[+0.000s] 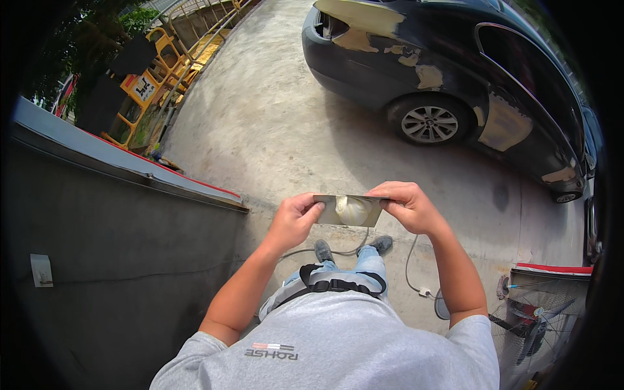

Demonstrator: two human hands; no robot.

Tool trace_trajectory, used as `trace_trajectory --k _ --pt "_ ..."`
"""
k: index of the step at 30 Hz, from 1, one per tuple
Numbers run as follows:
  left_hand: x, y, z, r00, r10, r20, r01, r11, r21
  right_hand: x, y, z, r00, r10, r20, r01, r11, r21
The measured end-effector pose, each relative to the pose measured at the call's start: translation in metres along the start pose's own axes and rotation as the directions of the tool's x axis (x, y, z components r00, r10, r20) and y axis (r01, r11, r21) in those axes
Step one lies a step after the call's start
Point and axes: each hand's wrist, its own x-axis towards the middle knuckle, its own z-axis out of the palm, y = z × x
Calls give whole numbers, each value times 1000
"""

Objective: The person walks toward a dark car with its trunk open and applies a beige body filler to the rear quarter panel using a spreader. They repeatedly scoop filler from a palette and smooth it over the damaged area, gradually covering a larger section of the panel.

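In front of my waist I hold a thin rectangular metal plate (325,216) by its two ends. A rounded lump of cream-coloured putty (353,211) sits on its middle. My left hand (292,221) pinches the left end, with the thumb on the face toward me. My right hand (414,207) grips the upper right corner between thumb and fingers. A dark strip runs along the plate's far edge; whether it is a second blade I cannot tell.
Ahead on the right stands a dark car (364,65) with beige filler patches (507,123). A grey wall (130,227) is at my left, yellow barriers (136,88) beyond it. A cable (409,266) lies near my feet. At lower right is a wire-guarded fan-like thing (533,318).
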Motion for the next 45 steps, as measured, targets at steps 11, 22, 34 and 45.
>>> trace_trajectory --k 11,22,34,45 --pt "12 9 -20 988 -142 -59 78 792 -605 6 8 30 764 -643 -53 344 475 -810" --pt "14 22 -36 978 -180 -108 55 715 -697 41 -4 70 710 -693 -128 401 547 -734" --pt "45 9 -52 957 -165 -238 -43 731 -681 81 28 61 840 -449 -304 378 887 -264" --pt "140 29 -41 980 -12 -199 -35 972 -231 189 78 -57 931 211 -298 -21 846 533"
